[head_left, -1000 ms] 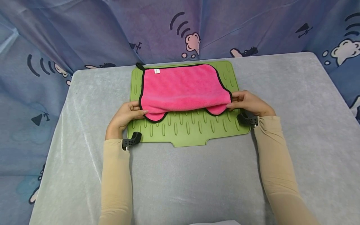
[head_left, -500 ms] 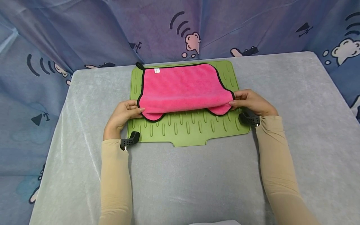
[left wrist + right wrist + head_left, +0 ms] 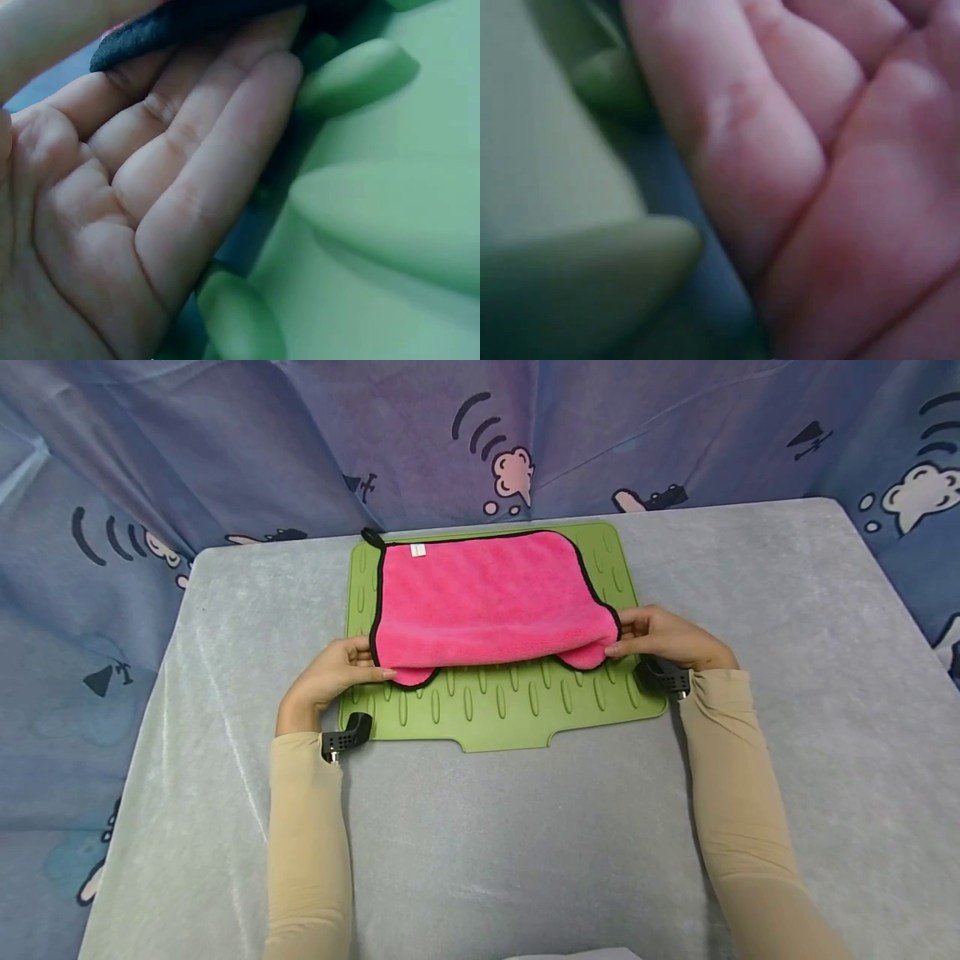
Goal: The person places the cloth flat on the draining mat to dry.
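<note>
A pink plush towel (image 3: 487,593) with black edging lies over a green ribbed mat (image 3: 502,727). Its near edge is rolled under, and a pink flap (image 3: 581,656) pokes out below at the right, with a smaller one at the left. At the near left corner, my left hand (image 3: 330,677) pinches the towel, thumb on top and fingers beneath. My right hand (image 3: 667,635) pinches the opposite near corner the same way. In the left wrist view, black edging (image 3: 180,30) crosses the fingers close beside the mat. Only palm and fingers with mat ribs show in the right wrist view.
The mat rests on a grey cloth-covered table (image 3: 525,835). A patterned blue-purple curtain (image 3: 420,435) hangs behind the table's far edge and down its left side. Black wrist mounts (image 3: 348,735) sit over the mat's near corners.
Both hands spread slightly outward, then came back inward. My left hand has drawn its corner nearer the front, so the fold now hangs lower and covers more of the left flap.
</note>
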`<state>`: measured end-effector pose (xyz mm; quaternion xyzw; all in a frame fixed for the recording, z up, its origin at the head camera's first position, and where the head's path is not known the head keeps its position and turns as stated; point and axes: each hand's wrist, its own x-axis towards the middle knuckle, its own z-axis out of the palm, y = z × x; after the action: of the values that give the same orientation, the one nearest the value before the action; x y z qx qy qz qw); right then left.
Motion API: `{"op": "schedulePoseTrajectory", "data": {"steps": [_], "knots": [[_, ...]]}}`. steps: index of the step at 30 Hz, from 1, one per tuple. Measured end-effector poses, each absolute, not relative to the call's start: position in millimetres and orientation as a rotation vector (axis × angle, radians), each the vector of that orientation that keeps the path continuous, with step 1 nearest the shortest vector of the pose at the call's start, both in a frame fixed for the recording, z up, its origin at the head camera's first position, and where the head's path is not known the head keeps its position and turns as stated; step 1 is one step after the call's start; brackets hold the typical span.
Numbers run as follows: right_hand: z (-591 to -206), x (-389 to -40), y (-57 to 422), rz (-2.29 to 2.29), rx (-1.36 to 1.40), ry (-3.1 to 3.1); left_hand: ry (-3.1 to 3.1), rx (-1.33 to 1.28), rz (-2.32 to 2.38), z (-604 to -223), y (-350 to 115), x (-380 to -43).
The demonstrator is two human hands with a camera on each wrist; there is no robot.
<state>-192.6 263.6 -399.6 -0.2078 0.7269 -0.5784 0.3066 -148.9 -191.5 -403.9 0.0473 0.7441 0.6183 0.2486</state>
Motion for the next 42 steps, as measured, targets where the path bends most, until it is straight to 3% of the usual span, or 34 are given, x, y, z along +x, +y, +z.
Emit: {"op": "schedulePoseTrajectory", "data": {"steps": [42], "knots": [[-400, -193, 274, -1.421, -0.71, 1.852, 1.938, 0.195, 1.623, -402, -198, -145]]}}
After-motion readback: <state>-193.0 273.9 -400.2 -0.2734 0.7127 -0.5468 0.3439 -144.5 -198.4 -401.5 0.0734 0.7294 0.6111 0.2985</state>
